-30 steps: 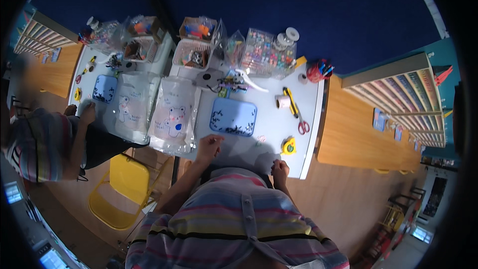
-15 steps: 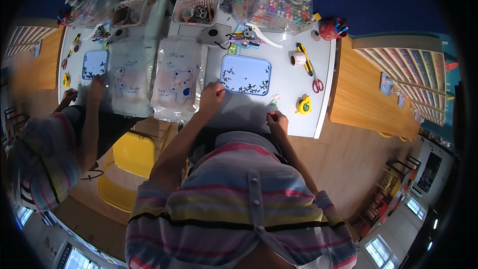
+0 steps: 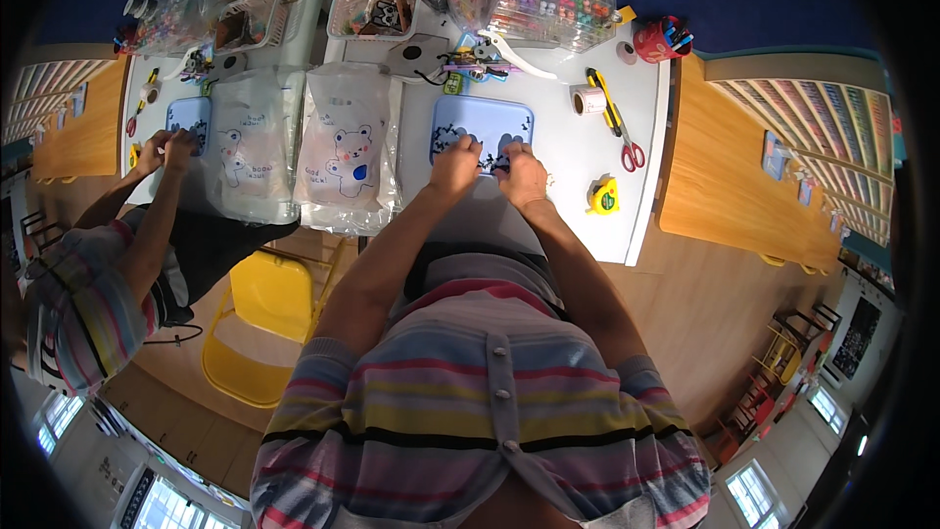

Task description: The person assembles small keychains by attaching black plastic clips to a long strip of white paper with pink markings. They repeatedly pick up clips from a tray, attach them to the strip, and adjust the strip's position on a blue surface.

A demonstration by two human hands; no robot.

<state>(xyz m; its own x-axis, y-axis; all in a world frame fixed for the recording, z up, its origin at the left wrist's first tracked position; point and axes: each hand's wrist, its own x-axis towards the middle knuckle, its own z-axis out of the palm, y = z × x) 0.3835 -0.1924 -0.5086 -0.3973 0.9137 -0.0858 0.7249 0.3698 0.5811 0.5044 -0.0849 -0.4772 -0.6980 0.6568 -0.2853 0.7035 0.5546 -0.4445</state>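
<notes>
A blue tray (image 3: 490, 108) lies on the white table with several small black pieces (image 3: 446, 137) scattered in it. Over its near left part is my left hand (image 3: 456, 165), fingers curled and pinched together. My right hand (image 3: 523, 176) bends over the near right part, its fingers also closed downward among the black pieces. Whatever either pinch holds is too small or hidden to make out. Just beside my right hand, a bit of a small pale pink thing (image 3: 550, 179) shows, mostly covered.
Left of the tray lies a clear bag with a bear print (image 3: 352, 147). On the right are a tape roll (image 3: 588, 101), red-handled scissors (image 3: 633, 154) and a yellow tape measure (image 3: 604, 197). Behind stand a bead box (image 3: 553, 0) and a white basket (image 3: 372, 10). A mirror reflects me at left.
Both hands have moved over the tray and closer together: the left from beside the tray's left corner, the right up from the table's near edge.
</notes>
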